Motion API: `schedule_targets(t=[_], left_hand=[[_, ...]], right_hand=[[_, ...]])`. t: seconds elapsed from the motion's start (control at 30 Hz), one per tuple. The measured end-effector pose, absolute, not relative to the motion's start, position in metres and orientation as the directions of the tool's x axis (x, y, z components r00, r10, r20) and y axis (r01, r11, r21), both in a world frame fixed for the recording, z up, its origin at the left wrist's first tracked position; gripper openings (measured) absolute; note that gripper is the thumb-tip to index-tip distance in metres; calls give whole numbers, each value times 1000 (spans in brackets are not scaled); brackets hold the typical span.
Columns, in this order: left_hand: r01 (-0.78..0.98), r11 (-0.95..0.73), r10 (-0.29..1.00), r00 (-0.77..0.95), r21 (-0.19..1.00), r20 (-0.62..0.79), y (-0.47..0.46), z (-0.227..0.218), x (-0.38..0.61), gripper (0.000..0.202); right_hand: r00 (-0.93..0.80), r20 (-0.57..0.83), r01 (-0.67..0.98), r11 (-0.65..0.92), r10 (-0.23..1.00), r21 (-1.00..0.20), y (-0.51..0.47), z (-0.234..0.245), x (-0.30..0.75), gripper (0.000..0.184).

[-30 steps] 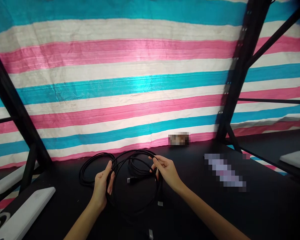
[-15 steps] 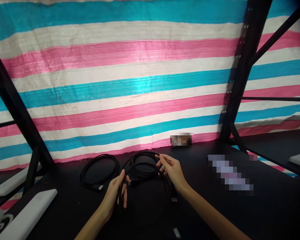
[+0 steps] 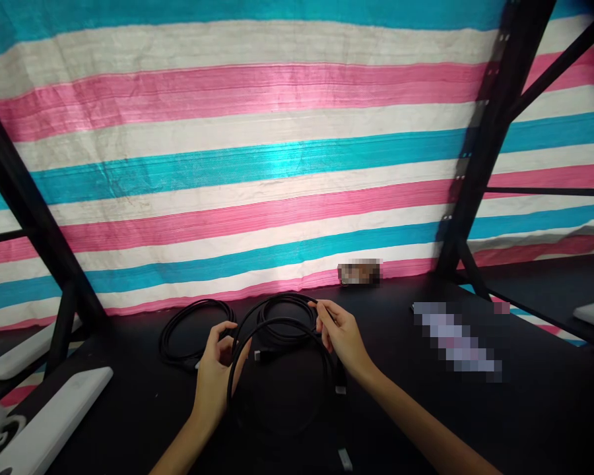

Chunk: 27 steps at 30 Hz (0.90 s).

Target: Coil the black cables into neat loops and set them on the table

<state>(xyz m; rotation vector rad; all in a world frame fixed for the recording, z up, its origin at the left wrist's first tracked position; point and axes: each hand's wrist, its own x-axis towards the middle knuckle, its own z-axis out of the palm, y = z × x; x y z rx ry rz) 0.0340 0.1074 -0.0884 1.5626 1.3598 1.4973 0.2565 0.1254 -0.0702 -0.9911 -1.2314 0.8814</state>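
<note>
A black cable is wound into a loop between my hands, and its plug with a pale metal tip hangs at the right side. My right hand pinches the loop's upper right. On the other side, my left hand has curved fingers, apart from the thumb; the cable runs across the thumb, and no grip on it shows. Behind the loop lies a second coiled black cable, with a pale-tipped connector. Another black coil rests farther left, partly behind my left hand.
The black table bears a small pale connector piece near its front. A white slab-like object lies at left. Blurred items sit at back and right. Black metal posts flank a striped sheet.
My left hand's fingers have loosened from around the cable and curled upward, and the loop looks fuller. My right hand keeps its pinch. The view has tilted slightly.
</note>
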Motion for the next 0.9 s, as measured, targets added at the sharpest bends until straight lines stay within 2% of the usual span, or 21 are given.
schedule_targets(t=[0.17, 0.3, 0.4, 0.57, 0.67, 0.73, 0.8, 0.9], left_hand=[[427, -518, 761, -166, 741, 627, 110, -92, 29, 27], [478, -597, 718, -40, 644, 695, 111, -87, 23, 12], [458, -603, 747, 39, 653, 664, 105, -81, 26, 11], [279, -534, 821, -54, 798, 568, 99, -74, 31, 19], [94, -445, 895, 17, 890, 446, 102, -69, 28, 35], [36, -400, 915, 69, 916, 397, 104, -66, 26, 44], [69, -405, 911, 122, 912, 395, 105, -65, 26, 45], [218, -457, 889, 149, 862, 434, 106, -68, 29, 33]], right_hand=[[134, 331, -15, 336, 934, -942, 126, -71, 256, 39], [141, 319, -18, 325, 937, -946, 127, -72, 256, 40], [147, 323, -21, 329, 935, -944, 128, -73, 256, 40], [148, 298, -46, 308, 943, -950, 129, -72, 257, 42], [166, 282, -69, 297, 945, -952, 128, -70, 258, 42], [172, 273, -76, 289, 947, -954, 126, -68, 259, 42], [167, 270, -67, 284, 948, -956, 125, -67, 258, 42], [146, 266, -37, 274, 953, -961, 124, -67, 256, 41]])
